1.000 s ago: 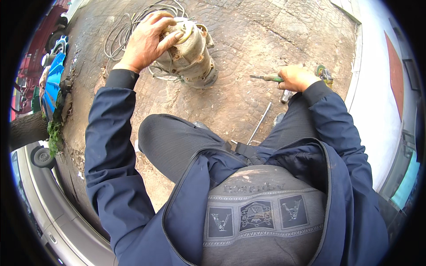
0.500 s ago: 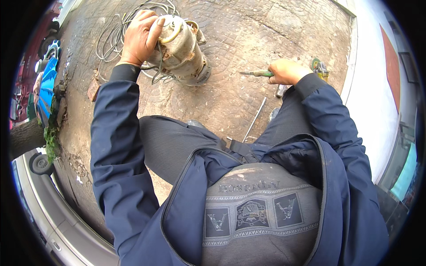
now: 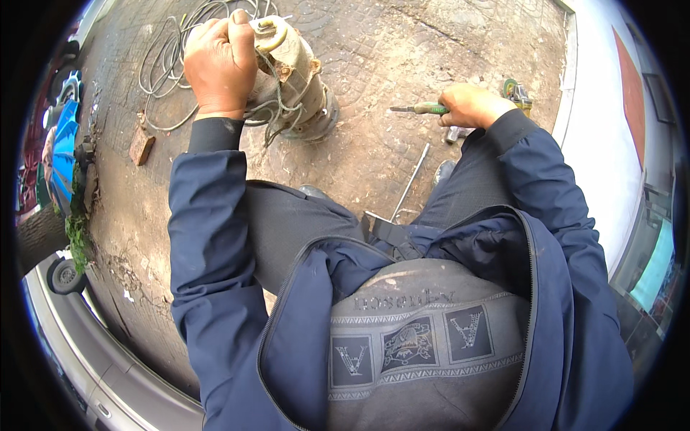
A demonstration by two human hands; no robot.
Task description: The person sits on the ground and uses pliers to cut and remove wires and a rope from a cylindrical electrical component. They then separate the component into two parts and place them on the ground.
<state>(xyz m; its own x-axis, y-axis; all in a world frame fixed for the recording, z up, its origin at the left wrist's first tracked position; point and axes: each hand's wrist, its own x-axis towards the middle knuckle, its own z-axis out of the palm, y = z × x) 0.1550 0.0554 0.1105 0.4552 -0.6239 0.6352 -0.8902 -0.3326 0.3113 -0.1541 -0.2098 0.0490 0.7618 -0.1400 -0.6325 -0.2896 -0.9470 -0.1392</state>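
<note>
A worn, pale metal cylinder like a submersible pump stands on the ground ahead, with a curved yellowish handle on top. Thin grey cord loops around its near side. My left hand is closed in a fist at the pump's upper left; what lies inside it is hidden. Off to the right, my right hand grips a green-handled tool with a short, narrow metal end pointing left towards the pump. Whether that end is a blade or a screwdriver tip is unclear.
Coiled cable lies left of the pump, with a brick nearer. Beyond my right hand is an angle grinder with a green disc. A metal piece lies below that hand, and a metal rod between my feet.
My left hand has turned upright into a fist and shifted slightly left of the pump's top. More cord shows on the pump's near side. My right hand keeps the tool, nearly still.
</note>
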